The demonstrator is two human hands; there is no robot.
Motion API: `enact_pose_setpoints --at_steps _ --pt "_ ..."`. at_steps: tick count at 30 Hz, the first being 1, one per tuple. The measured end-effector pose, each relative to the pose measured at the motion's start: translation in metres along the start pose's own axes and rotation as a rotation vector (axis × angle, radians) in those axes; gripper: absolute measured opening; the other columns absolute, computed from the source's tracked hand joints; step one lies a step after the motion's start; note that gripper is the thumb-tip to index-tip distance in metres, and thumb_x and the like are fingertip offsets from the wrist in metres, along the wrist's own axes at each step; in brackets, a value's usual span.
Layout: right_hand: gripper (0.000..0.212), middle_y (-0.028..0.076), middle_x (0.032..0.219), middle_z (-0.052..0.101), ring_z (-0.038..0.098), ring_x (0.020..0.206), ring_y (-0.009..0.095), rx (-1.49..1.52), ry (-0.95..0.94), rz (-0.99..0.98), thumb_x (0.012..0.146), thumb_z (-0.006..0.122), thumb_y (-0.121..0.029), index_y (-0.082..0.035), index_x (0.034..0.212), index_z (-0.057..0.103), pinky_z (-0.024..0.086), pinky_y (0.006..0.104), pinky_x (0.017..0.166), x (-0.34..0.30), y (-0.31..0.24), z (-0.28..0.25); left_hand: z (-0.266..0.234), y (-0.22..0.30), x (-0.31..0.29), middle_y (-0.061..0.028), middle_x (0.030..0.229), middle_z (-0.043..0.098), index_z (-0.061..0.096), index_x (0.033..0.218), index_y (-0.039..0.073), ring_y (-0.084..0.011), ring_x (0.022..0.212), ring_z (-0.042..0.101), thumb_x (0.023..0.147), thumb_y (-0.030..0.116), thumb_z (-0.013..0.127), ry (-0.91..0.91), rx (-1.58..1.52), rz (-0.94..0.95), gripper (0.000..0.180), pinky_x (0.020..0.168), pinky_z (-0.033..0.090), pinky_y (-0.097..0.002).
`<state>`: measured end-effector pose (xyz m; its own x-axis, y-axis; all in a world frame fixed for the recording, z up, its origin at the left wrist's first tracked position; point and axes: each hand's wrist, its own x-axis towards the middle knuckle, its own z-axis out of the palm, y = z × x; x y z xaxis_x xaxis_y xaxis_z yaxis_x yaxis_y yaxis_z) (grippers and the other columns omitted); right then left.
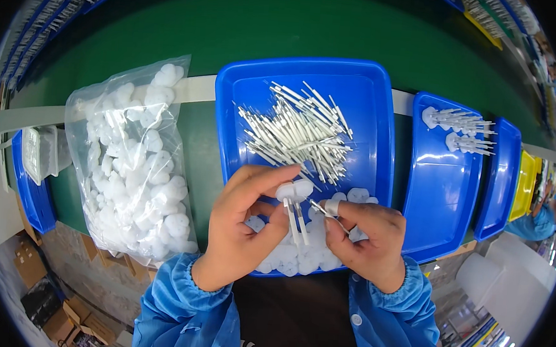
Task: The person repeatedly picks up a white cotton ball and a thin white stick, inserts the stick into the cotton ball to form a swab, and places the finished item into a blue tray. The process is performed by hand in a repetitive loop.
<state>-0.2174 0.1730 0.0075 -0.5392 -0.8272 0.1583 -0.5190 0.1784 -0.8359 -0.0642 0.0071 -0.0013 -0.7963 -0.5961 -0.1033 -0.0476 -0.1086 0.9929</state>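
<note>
My left hand (235, 225) pinches a white rounded two-lobed plastic piece (295, 189), from which two thin white rods (297, 223) point down toward me. Close to its right side, my right hand (376, 245) is closed on a slim metallic piece (317, 206), whose exact kind I cannot make out. A white band (332, 207) wraps one right fingertip. Both hands are over a blue tray (305, 64). At its far part lies a heap of white rods with thin metal ends (297, 136); many loose white plastic pieces (294, 258) fill the near part, partly hidden by my hands.
A clear bag (130, 163) full of white plastic pieces lies left of the tray. To the right, another blue tray (441, 198) holds several pieces fitted with rods (458, 125). Farther right are a narrow blue tray (500, 182) and a yellow bin (524, 184). The tabletop (237, 19) is green.
</note>
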Motion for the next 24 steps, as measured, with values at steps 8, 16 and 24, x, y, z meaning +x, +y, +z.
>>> enact_pose_setpoints --at_steps 8,16,24 --pt "0.032 0.006 0.065 0.066 0.062 0.050 0.019 -0.061 0.011 0.009 0.083 0.091 -0.004 -0.007 0.114 0.082 0.047 0.0309 0.050 0.004 -0.011 0.001 -0.007 0.000 -0.003 -0.0097 0.128 0.061 0.073 0.140 -0.003 -0.0152 0.112 0.068 0.094 -0.016 0.066 -0.045 0.165 0.053 0.048 0.090 0.060 -0.0264" --pt "0.028 0.007 0.064 0.064 0.062 0.050 0.021 -0.111 0.001 0.007 0.084 0.091 -0.006 -0.006 0.110 0.081 0.046 0.0333 0.049 0.007 -0.018 0.007 -0.005 -0.005 -0.001 -0.0128 0.125 0.065 0.077 0.137 0.003 -0.0189 0.104 0.072 0.090 -0.018 0.069 -0.008 0.274 0.148 0.052 0.082 0.065 -0.0271" --pt "0.016 0.008 0.064 0.069 0.065 0.050 0.017 0.146 -0.052 0.234 0.090 0.090 -0.011 -0.004 0.101 0.080 0.046 0.0306 0.049 0.007 -0.005 0.012 -0.004 -0.009 -0.002 -0.0172 0.131 0.080 0.078 0.134 0.003 -0.0213 0.102 0.079 0.091 -0.015 0.071 -0.054 0.169 0.078 0.047 0.081 0.065 -0.0303"
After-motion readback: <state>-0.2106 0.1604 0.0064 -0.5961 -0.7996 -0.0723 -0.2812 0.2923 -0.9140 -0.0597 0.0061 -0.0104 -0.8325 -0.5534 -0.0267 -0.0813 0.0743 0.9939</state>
